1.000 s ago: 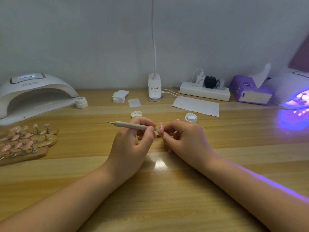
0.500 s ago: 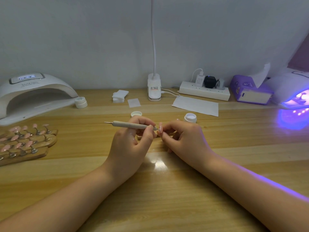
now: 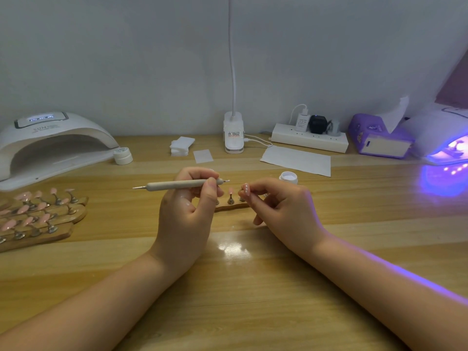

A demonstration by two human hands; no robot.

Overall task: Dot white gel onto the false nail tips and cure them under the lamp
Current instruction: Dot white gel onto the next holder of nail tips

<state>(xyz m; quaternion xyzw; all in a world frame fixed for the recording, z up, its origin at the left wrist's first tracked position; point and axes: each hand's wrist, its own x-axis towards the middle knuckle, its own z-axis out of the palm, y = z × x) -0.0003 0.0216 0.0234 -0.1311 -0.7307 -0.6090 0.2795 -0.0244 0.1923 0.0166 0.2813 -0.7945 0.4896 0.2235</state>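
Left hand (image 3: 184,219) holding dotting pen (image 3: 177,185), right hand (image 3: 283,211) pinching nail tip (image 3: 246,190)

Wooden table (image 3: 228,300) bears lamps (image 3: 50,143), nail stands (image 3: 38,219), power strip (image 3: 309,138).

A nail-art workstation, home or small salon: a wooden bench (image 3: 253,287) against a plain wall carries two curing lamps, one dark (image 3: 50,143) at the left, one glowing violet (image 3: 445,145) at the right, racks of pink nail tips (image 3: 38,214), gel pots (image 3: 122,155), wipes (image 3: 181,145), a clip lamp (image 3: 233,133) and a power strip (image 3: 309,139)
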